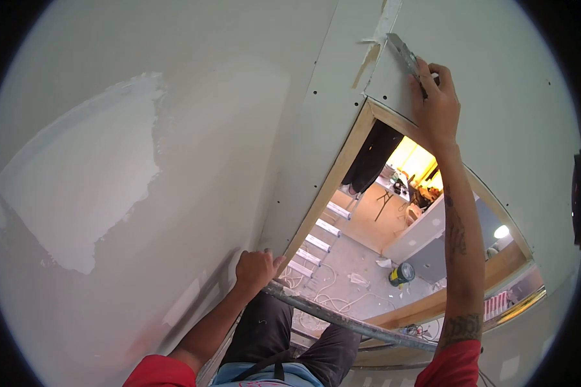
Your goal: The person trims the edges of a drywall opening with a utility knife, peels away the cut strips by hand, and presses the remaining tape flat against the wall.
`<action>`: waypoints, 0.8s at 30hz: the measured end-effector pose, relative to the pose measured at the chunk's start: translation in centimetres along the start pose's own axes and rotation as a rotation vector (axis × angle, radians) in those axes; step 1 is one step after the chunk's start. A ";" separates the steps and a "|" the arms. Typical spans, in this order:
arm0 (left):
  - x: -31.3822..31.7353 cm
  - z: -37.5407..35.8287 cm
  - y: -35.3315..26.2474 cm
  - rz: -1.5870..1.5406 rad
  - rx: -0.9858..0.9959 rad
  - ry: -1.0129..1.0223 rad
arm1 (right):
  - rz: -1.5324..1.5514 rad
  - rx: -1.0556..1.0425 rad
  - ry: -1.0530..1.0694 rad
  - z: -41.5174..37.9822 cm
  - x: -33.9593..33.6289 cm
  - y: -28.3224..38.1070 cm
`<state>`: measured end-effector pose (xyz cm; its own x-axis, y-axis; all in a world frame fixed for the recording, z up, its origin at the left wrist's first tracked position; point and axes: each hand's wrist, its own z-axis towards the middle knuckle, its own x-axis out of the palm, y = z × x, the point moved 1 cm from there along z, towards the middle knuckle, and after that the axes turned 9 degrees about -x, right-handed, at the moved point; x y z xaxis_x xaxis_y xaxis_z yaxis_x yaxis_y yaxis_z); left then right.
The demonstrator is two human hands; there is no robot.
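High on the pale wallboard (pixel 484 84), my right hand (pixel 439 106) is closed around a putty knife (pixel 403 55) with a grey metal blade. The blade's tip touches the board beside a vertical joint, where a strip of torn white tape (pixel 384 22) and a bare brown patch (pixel 366 66) show. My left hand (pixel 257 269) is low by the inner corner, fingers curled at the lower left edge of the wood-framed opening (pixel 329 187). Its fingertips are partly hidden.
A large patch of white compound (pixel 97 174) covers part of the left wall. A metal rail (pixel 348 320) crosses in front of my legs. Through the opening, a ladder (pixel 316 244), cords and a dark bucket (pixel 401 275) appear below, along with another person's dark-trousered leg (pixel 374 155).
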<state>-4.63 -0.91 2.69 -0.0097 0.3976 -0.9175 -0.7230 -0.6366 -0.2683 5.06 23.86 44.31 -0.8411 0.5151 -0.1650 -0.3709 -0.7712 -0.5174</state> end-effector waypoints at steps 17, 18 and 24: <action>-0.2 0.0 -0.1 0.011 -0.016 0.020 | 0.021 -0.136 -0.011 -0.2 1.5 0.7; -0.2 0.0 -0.2 0.012 -0.028 0.024 | 0.022 -0.137 -0.010 -0.2 1.4 0.7; -0.3 0.0 -0.2 0.019 -0.030 0.043 | 0.115 -0.079 0.062 -0.4 1.3 0.4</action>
<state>-4.48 -0.93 3.01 0.0066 0.3568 -0.9342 -0.7022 -0.6634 -0.2584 3.95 24.39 43.58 -0.8497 0.4486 -0.2770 -0.2390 -0.7961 -0.5560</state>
